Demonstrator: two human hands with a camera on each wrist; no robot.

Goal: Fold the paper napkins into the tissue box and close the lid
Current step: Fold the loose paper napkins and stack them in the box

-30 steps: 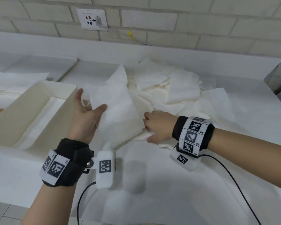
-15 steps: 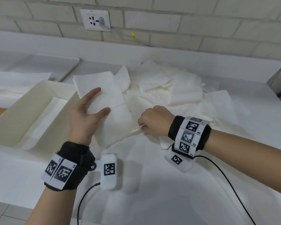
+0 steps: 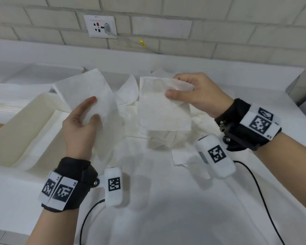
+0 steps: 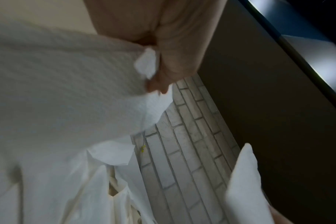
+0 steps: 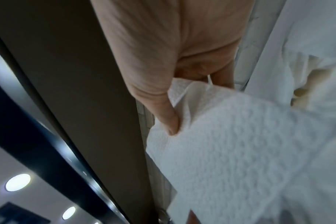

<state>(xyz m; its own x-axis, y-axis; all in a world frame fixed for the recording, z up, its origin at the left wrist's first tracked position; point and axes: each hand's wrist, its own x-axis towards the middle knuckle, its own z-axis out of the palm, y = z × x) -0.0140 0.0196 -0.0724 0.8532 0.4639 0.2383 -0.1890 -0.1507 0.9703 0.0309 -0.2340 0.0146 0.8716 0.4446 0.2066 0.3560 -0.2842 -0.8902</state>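
Note:
My left hand (image 3: 86, 112) pinches a white paper napkin (image 3: 88, 89) between thumb and fingers and holds it up beside the open cream tissue box (image 3: 16, 121) on the left. In the left wrist view the same napkin (image 4: 58, 91) hangs from my fingers (image 4: 173, 63). My right hand (image 3: 189, 92) pinches a second, folded napkin (image 3: 163, 110) by its top edge, lifted above the loose napkin pile (image 3: 159, 140). The right wrist view shows my thumb (image 5: 163, 109) pressing on that napkin (image 5: 230, 136). A napkin lies inside the box.
The white table (image 3: 166, 209) runs forward to its near edge. A flat white lid (image 3: 42, 71) lies behind the box. A brick wall with a socket plate (image 3: 100, 25) and a white ledge closes the back. Black cables (image 3: 260, 191) trail from my wrist bands.
Both hands have risen off the table. The right hand has lifted a folded napkin out of the pile and up to the right. The left hand has gone from flat to pinching its napkin.

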